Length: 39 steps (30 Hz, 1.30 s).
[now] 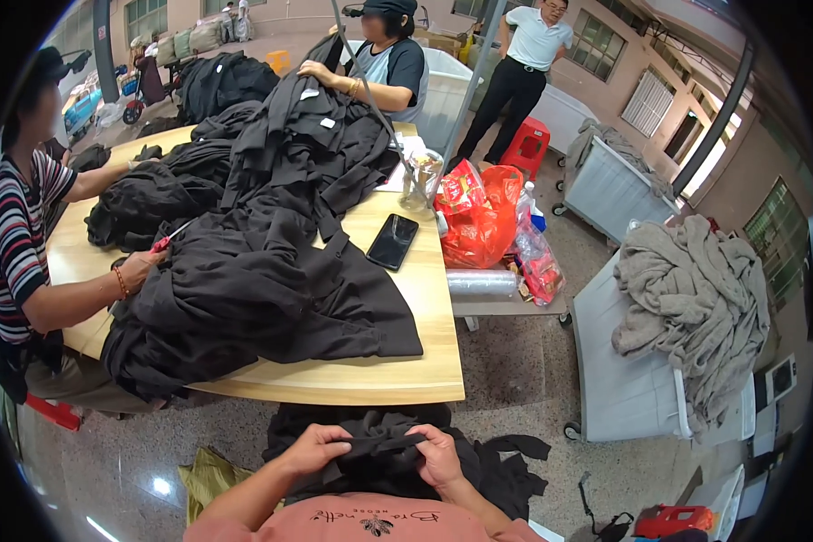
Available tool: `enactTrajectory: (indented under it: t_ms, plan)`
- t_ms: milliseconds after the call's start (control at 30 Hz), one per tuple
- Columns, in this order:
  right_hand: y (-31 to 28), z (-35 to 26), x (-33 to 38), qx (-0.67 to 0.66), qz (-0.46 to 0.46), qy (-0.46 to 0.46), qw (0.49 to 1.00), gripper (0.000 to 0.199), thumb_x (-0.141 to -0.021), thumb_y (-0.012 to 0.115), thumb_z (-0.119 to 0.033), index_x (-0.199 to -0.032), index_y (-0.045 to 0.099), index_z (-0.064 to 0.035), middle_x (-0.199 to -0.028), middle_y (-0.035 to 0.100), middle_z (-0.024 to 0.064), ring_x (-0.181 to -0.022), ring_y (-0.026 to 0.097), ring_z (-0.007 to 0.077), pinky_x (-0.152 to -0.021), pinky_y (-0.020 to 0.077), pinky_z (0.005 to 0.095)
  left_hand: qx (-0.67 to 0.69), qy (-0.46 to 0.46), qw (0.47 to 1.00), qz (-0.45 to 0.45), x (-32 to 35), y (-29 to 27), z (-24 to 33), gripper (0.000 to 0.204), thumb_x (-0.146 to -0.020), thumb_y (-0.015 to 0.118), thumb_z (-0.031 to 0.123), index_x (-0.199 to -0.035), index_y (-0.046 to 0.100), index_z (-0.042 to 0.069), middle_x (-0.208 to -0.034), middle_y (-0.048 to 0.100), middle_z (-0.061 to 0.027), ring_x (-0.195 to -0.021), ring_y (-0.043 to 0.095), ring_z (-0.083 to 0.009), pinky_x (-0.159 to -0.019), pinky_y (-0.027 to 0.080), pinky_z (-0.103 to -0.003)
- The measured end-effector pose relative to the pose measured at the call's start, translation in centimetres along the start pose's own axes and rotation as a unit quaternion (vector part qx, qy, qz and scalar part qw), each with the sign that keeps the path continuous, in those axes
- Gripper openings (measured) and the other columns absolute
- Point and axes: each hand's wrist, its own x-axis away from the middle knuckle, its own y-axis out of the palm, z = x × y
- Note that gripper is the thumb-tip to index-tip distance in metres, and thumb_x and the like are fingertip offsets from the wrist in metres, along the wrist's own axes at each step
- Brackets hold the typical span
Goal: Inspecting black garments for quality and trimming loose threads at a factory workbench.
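A black garment [370, 465] lies over my lap, below the table's near edge. My left hand [321, 448] pinches one part of its edge between thumb and fingers. My right hand [436, 454] grips the same edge a short way to the right, and a strip of cloth stretches between the two. The rest of the garment hangs in folds beneath and to the right. On the wooden table [434, 361] in front of me lies a large heap of black garments [235, 280], apart from my hands.
A phone [393, 241] and a clear jar [418, 185] are on the table's right side. Red plastic bags [481, 217] sit on a side stand. White bins hold grey cloth [696, 298]. A person at left holds red-handled scissors [161, 244]; another handles garments across; one stands behind.
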Motion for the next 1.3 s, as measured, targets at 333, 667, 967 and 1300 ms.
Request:
enactTrajectory:
  t_ms: [333,667,967,1300]
  plan:
    - [-2.8,-2.2,-0.8,0.286,-0.123,0.129,0.941,0.018,-0.08,0.07,-0.005,-0.096,0.065,0.0004,-0.082,0.06,-0.0037,-0.076,0.054,0.0037,-0.068,0.044,0.019,0.092,-0.005,0.995,0.033,1.4,-3.1,-0.8,0.011,-0.082,0.064,0.0,-0.092,0.068,-0.002,-0.082,0.068,-0.0032,-0.072,0.06,-0.0083,-0.07,0.049,-0.022]
    - [-1.2,-2.4,0.1,0.487,-0.021,-0.148,0.86,0.013,-0.081,0.061,0.003,-0.093,0.066,0.0006,-0.095,0.068,0.0123,-0.085,0.064,0.0166,-0.076,0.0494,0.029,0.167,0.0,0.981,0.099,1.4,-3.7,-1.7,0.008,-0.081,0.065,0.001,-0.088,0.067,-0.002,-0.08,0.067,-0.0063,-0.067,0.062,-0.0121,-0.065,0.052,-0.025]
    - [1.4,-1.9,-0.8,0.371,-0.34,-0.049,0.863,0.012,-0.085,0.059,-0.002,-0.097,0.061,0.0019,-0.083,0.065,0.0107,-0.073,0.062,0.0196,-0.067,0.0464,0.0286,0.199,-0.015,0.975,0.103,1.3,-3.5,-3.2,0.007,-0.084,0.062,0.001,-0.088,0.066,-0.002,-0.079,0.067,-0.0053,-0.067,0.061,-0.0111,-0.066,0.051,-0.025]
    - [0.7,-0.5,-1.6,0.545,-0.378,0.046,0.747,0.014,-0.08,0.062,-0.01,-0.093,0.065,-0.005,-0.079,0.065,0.0161,-0.073,0.065,0.0321,-0.065,0.0501,0.0368,0.191,-0.065,0.968,0.15,1.6,-3.2,-1.8,0.005,-0.078,0.065,0.007,-0.079,0.064,0.002,-0.073,0.063,-0.0014,-0.066,0.057,-0.0104,-0.065,0.047,-0.026]
